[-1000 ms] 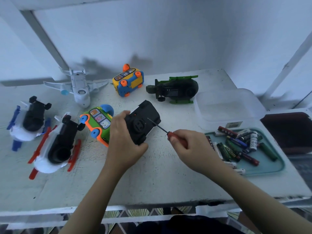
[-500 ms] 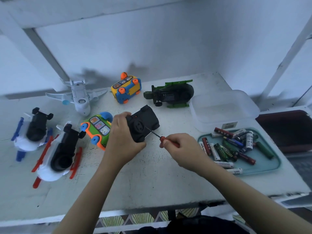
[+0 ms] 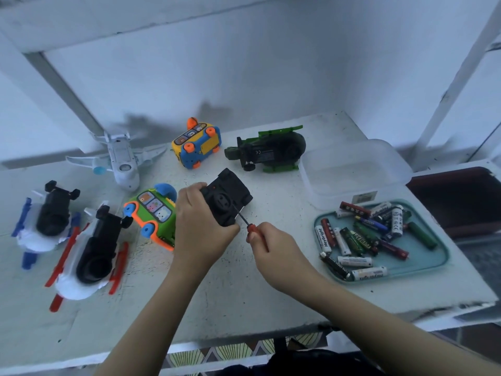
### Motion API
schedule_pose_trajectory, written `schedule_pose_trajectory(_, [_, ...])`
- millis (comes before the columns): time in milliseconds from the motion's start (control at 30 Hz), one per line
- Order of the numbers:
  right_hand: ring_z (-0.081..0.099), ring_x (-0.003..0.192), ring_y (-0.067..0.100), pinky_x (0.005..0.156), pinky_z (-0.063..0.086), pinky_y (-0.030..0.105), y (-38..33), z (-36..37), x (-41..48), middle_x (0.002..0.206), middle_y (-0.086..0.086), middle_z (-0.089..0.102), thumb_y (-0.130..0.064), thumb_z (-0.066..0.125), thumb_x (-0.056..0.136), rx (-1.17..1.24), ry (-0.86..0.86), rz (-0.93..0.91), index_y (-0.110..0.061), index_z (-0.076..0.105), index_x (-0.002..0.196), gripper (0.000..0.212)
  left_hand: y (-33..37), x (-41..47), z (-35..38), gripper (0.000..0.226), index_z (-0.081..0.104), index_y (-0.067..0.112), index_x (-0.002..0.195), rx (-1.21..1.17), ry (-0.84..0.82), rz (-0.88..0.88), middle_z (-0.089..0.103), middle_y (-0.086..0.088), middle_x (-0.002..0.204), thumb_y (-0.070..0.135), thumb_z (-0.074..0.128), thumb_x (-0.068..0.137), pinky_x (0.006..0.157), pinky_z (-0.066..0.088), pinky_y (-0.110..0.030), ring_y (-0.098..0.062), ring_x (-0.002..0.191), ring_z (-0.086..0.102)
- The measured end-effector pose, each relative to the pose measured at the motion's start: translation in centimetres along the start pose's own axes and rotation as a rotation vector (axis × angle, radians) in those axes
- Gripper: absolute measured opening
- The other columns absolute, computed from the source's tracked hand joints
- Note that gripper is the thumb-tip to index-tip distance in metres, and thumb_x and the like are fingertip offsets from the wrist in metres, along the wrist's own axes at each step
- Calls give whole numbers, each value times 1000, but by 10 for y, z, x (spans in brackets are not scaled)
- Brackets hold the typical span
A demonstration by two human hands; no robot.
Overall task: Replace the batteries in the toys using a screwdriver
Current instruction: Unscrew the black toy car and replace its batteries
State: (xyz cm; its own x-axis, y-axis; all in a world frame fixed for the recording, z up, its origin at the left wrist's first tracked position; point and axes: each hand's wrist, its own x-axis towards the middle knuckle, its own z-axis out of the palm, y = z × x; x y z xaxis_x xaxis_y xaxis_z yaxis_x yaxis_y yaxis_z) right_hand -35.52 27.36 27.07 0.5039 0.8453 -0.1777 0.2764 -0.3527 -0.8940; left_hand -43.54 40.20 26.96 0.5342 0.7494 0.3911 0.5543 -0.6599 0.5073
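Step in hand: undoing the battery-cover screw. The left hand [image 3: 200, 226] holds the black toy [image 3: 226, 196] underside up, over the middle of the bench [image 3: 244, 299], fingers wrapped round its left side. The right hand [image 3: 273, 251] pinches the red handle of the screwdriver [image 3: 245, 221], fingers clamped on it, with the tip on the toy's underside near its right edge. The screw itself is too small to see.

Next move, likely: keep the tip seated and square, turn while the left hand braces the toy, then lift the cover.

The batteries [image 3: 357, 240] lie loose in a teal tray [image 3: 440, 267] at the bench's right edge, with a clear tub [image 3: 352, 169] just behind it.

Writing: "Heybright" on a white battery [image 3: 324, 237], and what looks like "Eveready" on a green-black one [image 3: 357, 238]. There is a CE mark on the green helicopter [image 3: 271, 151] near the back edge. Other labels are unreadable.
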Motion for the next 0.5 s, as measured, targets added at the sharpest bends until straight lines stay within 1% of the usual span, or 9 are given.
schedule_pose_trajectory(133, [40,54,8,42,29,13,1,0,-2,70,-3,49,-28,35,102,36,2,19,-5,55,102,31,-1,0,0,80,45,0,126,41,-17,38,45,-13,115,12,85,57,83,38,-29,-23,105,43])
schedule_pose_trajectory(233, [39,51,10,49,35,24,1,-2,-3,64,-4,46,-27,36,102,109,-9,56,-6,57,100,29,-2,1,-2,80,46,-1,125,73,-38,94,47,-16,116,10,85,57,82,36,-29,-27,105,45])
schedule_pose_trajectory(267, [38,51,10,50,36,26,1,-2,-5,63,-5,45,-26,37,101,134,-13,69,-7,57,97,28,-2,1,-3,79,47,-2,125,88,-43,116,47,-17,115,8,85,56,82,37,-30,-28,105,46])
schedule_pose_trajectory(400, [37,47,8,48,34,26,1,-4,-7,60,-7,44,-25,37,101,212,-14,92,-20,55,85,25,-3,3,-4,77,49,-3,122,151,-61,202,50,-20,113,2,83,53,83,38,-33,-34,101,48])
schedule_pose_trajectory(500, [33,42,6,45,31,25,2,-7,-7,59,-5,43,-23,38,101,262,-18,108,-20,55,83,25,-6,4,-5,79,49,-1,120,202,-72,266,51,-20,112,-2,82,49,81,41,-33,-31,99,46])
